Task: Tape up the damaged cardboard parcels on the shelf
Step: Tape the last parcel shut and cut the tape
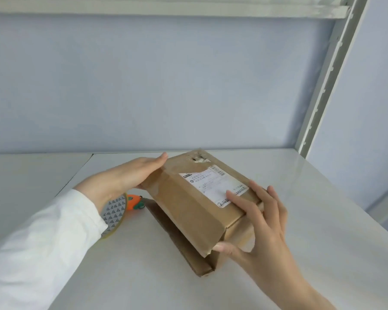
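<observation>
While left hand presses, right hand grips parcel, label text illegible.

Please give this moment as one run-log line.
parcel: tilted on shelf | left hand: flat against its side | right hand: grips its end | tape: lying by left wrist

brown parcel, orange carrot toy

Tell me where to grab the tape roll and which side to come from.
Best pinch the tape roll by its exposed yellowish rim at the near right edge, coming from the front. The left hand and its sleeve hide its left part, an orange carrot-shaped item lies just behind, and the parcel crowds the right.
</observation>
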Motion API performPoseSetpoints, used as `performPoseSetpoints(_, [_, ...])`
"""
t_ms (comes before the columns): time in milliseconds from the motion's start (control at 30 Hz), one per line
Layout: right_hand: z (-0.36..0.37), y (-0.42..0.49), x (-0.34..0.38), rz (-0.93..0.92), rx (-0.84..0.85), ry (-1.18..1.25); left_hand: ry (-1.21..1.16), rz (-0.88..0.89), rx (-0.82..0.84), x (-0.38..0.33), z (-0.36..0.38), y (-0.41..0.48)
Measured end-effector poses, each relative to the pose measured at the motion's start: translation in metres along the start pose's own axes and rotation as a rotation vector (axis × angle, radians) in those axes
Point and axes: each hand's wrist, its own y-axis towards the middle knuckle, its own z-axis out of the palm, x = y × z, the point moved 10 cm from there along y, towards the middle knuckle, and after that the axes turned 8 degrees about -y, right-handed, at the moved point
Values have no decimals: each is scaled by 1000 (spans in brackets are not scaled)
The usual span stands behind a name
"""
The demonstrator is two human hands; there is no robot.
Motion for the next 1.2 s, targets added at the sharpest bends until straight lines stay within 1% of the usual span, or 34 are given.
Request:
performPoseSetpoints(33, [-7,4,-6,85,21,88,-30,26,-20,-10,-4,-7])
performPoseSetpoints(100, [-21,8,-18,281,75,317,-110,85,15,-37,-6,-24])
performPoseSetpoints(167, [-29,6,-29,482,149,557,-133,154,49,-64,-7,-39])
performPoseSetpoints(233, [-33,-5,-31,629,248,594,-127,204,27,-81,-3,-50])
performPoseSetpoints(300, [-35,-22,-23,666,311,553,-99,230,-56,-83,8,-51])
performPoseSetpoints(333, [-37,-29,-18,650,323,509,-95,225,-108,-79,14,-49])
performPoseSetpoints(400, [-35,-39,-9,593,337,432,-122,205,-149,-66,32,-46])
performPoseSetpoints(467, [-23,-49,-7,568,414,430,-118,215,-154,-59,47,-46])
performPoseSetpoints(533, [-17,-54,2,500,494,479,-43,217,-184,-59,54,-48])
performPoseSetpoints(633, [-22,-35,-3,453,417,530,44,224,-251,-69,54,-60])
performPoseSetpoints(667, [-18,-26,-2,362,420,483,83,233,-261,-72,57,-64])
performPoseSetpoints(733, [-13,-16,-1,145,460,419,197,248,-256,-76,68,-72])
performPoseSetpoints(767, [-11,-8,1,108,488,390,253,248,-246,-75,73,-74])
performPoseSetpoints(833, [-15,8,16,77,520,385,333,226,-221,-68,76,-76])
performPoseSetpoints(900, [-16,22,27,101,515,306,393,205,-192,-60,74,-79])
performPoseSetpoints(1000, [-7,19,41,-71,527,83,440,171,-171,-48,70,-85])
performPoseSetpoints(1067, [8,17,52,-110,588,30,435,149,-158,-40,70,-91])
performPoseSetpoints(1100, [13,16,55,-131,590,-1,425,141,-149,-37,70,-93])
performPoseSetpoints(1200, [12,19,57,-202,533,-108,456,121,-128,-33,68,-93])
